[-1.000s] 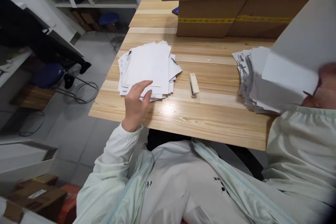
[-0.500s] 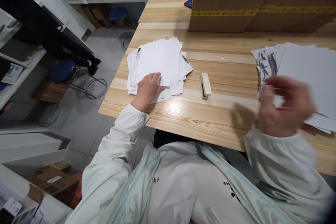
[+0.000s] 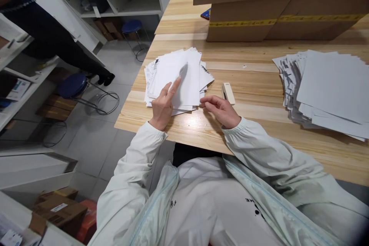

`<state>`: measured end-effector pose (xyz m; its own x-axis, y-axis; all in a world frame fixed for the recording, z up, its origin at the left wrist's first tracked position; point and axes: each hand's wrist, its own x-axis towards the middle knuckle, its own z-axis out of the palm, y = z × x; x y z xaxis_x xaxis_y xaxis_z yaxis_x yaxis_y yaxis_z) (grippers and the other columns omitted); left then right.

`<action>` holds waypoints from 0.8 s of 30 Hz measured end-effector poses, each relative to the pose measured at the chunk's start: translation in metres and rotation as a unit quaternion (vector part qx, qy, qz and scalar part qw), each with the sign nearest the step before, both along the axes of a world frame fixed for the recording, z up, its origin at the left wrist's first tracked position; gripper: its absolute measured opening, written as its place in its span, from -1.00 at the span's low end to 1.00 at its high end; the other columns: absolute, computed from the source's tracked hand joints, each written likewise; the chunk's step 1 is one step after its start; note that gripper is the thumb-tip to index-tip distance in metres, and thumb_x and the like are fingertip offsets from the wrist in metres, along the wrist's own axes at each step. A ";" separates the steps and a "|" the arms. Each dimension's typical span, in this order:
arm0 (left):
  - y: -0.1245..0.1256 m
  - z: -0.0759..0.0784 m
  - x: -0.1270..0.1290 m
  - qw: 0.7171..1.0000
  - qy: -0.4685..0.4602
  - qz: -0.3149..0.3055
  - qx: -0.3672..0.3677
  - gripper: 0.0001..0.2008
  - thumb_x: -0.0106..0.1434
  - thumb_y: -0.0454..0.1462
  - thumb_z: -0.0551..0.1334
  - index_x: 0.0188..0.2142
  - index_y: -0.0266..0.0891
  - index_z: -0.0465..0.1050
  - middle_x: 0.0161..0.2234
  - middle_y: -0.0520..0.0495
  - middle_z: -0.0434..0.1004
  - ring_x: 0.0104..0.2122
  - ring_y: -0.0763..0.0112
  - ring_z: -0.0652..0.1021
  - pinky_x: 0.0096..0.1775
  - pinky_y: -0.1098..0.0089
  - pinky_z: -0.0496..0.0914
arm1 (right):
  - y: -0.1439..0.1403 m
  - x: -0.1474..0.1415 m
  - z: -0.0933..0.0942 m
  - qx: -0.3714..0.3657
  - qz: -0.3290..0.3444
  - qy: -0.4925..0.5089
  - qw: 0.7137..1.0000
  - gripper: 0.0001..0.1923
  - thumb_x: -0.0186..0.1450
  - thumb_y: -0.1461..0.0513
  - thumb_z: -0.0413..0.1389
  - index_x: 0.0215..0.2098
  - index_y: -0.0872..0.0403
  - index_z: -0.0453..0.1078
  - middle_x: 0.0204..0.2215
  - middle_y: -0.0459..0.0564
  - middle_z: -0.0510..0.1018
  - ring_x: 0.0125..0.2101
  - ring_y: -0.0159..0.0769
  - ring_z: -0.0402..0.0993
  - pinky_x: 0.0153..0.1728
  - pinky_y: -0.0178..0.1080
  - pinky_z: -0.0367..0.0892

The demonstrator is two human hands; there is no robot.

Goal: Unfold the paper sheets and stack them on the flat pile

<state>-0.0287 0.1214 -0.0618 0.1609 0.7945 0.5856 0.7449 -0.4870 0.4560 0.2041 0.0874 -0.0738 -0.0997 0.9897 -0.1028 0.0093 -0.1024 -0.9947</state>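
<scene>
On the wooden table lies an uneven stack of white paper sheets [image 3: 190,92], some with print along the edges. My left hand [image 3: 162,109] is over its lower left part, index finger stretched out above the top sheet and casting a shadow on it. My right hand [image 3: 221,111] reaches in from the right, its fingers loosely extended at the stack's lower right corner. Whether those fingertips touch the paper cannot be made out. Just beyond the right hand sits a cream stapler [image 3: 228,93], partly covered by that hand.
A taller stack of papers [image 3: 331,84] stands at the right of the table. Large cardboard boxes [image 3: 242,32] with yellow tape stand at the back, beside a blue object [image 3: 206,14]. Blue stools [image 3: 72,85] and a person in dark trousers [image 3: 62,48] are at the left.
My right hand has moved left from the right-hand paper stack to the left stack's corner. My left hand has lifted its index finger off the sheet's edge. The view has shifted slightly.
</scene>
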 end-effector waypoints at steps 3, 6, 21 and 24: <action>-0.006 -0.004 0.002 0.999 0.019 -0.022 -0.028 -0.47 0.33 -0.43 0.01 0.18 0.00 0.45 0.15 -0.07 0.53 -0.09 0.35 0.60 -0.33 0.47 0.42 | 0.001 -0.005 0.000 -0.019 -0.018 0.017 1.000 -0.70 0.14 0.08 0.27 -0.21 0.06 0.52 -0.27 -0.01 0.61 -0.24 -0.29 0.52 -0.05 -0.10 0.41; -0.007 -0.010 0.004 0.999 -0.001 -0.024 -0.021 -0.49 0.37 -0.37 0.01 0.26 -0.08 0.36 0.08 -0.09 0.58 -0.25 0.42 0.59 -0.37 0.50 0.39 | 0.002 -0.009 -0.002 -0.021 -0.043 0.010 0.999 -0.70 0.12 0.12 0.28 -0.21 0.07 0.53 -0.28 -0.02 0.60 -0.30 -0.33 0.49 -0.10 -0.12 0.42; -0.019 -0.007 0.003 0.981 0.174 -0.081 -0.034 -0.71 0.33 -0.21 0.17 -0.04 -0.20 0.57 0.08 -0.16 0.59 -0.04 0.19 0.63 -0.26 0.36 0.47 | 0.002 -0.017 0.007 -0.048 -0.015 0.135 0.990 -0.52 0.02 -0.05 0.40 -0.17 0.00 0.62 -0.34 -0.02 0.64 -0.32 -0.33 0.53 -0.09 -0.15 0.46; -0.015 -0.011 0.004 0.988 0.139 -0.067 -0.029 -0.73 0.38 -0.20 0.14 -0.10 -0.19 0.59 0.00 -0.17 0.64 -0.10 0.23 0.66 -0.26 0.37 0.48 | 0.003 -0.021 0.009 -0.036 0.003 0.153 0.988 -0.48 0.02 -0.09 0.39 -0.14 -0.02 0.61 -0.30 -0.01 0.64 -0.27 -0.31 0.55 -0.05 -0.15 0.47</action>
<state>-0.0250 0.1067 -0.0725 0.4153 0.7859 0.4582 0.7754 -0.5692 0.2734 0.1826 0.0902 -0.0652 -0.1429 0.9803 -0.1360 -0.2899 -0.1728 -0.9413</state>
